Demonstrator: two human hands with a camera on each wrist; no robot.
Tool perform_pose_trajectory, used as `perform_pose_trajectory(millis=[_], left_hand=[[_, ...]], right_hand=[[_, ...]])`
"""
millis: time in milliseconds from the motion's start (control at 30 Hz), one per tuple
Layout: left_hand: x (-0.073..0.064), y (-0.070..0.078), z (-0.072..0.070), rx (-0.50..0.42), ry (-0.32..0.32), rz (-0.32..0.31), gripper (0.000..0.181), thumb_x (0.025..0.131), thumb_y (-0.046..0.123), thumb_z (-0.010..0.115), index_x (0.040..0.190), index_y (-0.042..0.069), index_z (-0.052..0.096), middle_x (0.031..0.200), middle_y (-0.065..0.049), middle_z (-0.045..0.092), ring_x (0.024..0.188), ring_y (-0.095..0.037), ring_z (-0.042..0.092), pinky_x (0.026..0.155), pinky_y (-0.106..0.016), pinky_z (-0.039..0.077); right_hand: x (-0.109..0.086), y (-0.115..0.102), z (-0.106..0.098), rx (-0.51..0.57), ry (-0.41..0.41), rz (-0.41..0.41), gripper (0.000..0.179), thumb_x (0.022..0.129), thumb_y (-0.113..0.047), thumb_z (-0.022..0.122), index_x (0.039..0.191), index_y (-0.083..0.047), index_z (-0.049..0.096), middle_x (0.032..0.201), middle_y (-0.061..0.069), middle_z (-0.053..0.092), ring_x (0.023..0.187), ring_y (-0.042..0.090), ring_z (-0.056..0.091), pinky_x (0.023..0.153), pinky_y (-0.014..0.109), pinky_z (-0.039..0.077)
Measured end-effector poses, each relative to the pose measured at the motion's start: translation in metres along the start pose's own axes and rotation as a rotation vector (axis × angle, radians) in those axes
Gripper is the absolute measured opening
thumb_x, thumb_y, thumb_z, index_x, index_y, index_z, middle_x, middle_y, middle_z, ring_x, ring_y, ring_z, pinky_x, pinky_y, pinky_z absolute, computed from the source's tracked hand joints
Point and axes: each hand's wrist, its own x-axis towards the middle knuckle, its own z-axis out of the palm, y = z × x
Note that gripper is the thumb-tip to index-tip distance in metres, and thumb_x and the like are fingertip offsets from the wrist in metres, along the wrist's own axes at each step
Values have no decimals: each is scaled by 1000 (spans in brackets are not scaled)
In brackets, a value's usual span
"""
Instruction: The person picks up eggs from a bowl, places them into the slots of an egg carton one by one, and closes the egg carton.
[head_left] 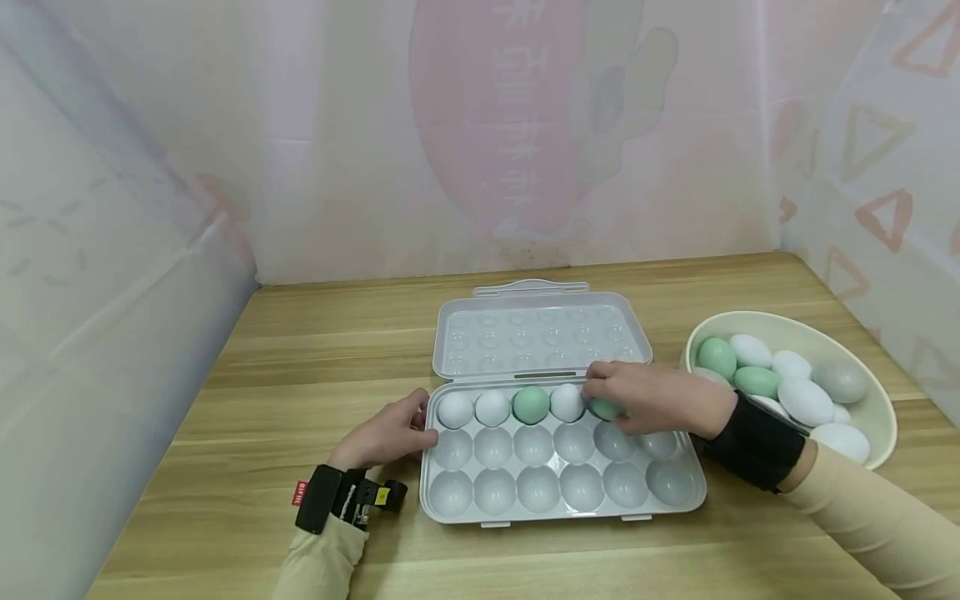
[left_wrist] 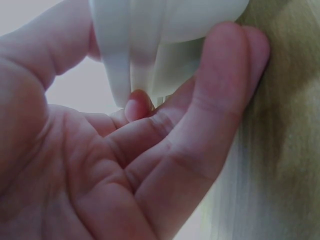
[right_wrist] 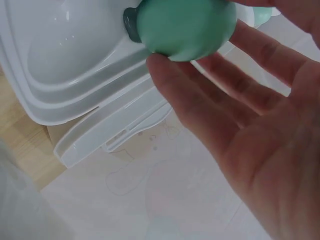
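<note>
A pale grey plastic egg box lies open on the table, its hollows in three rows. Along its back row sit white eggs and a green egg. My right hand holds another green egg by its fingertips, at the back row just right of the last white egg. Hollows in the middle and front rows are bare. At the box's left side, my left hand grips the rim, thumb near the top edge and fingers bent against the side wall.
On the right stands a cream bowl with several white, green and greyish eggs, close beside my right wrist. The box's lid lies folded back towards the far side. A printed curtain hangs behind the wooden table.
</note>
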Motion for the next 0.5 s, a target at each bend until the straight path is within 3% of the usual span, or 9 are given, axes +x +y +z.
perform_pose_trajectory(millis=[267,500], left_hand=[[0,0,0,-2,-2,1,26,83,3,61,103,-3,46,86,-12,57,75,-20,56,64,-31,49],[-1,0,0,0,1,-5,25,83,3,61,102,-2,46,85,-11,57,74,-20,55,63,-31,48]], right_hand=[[-1,2,-2,90,-36,57,32,70,11,61,89,-13,51,82,-5,52,71,14,46,61,26,42],[-6,3,-6,-25,23,59,35,72,13,61,99,-9,61,102,4,62,87,19,58,65,31,51]])
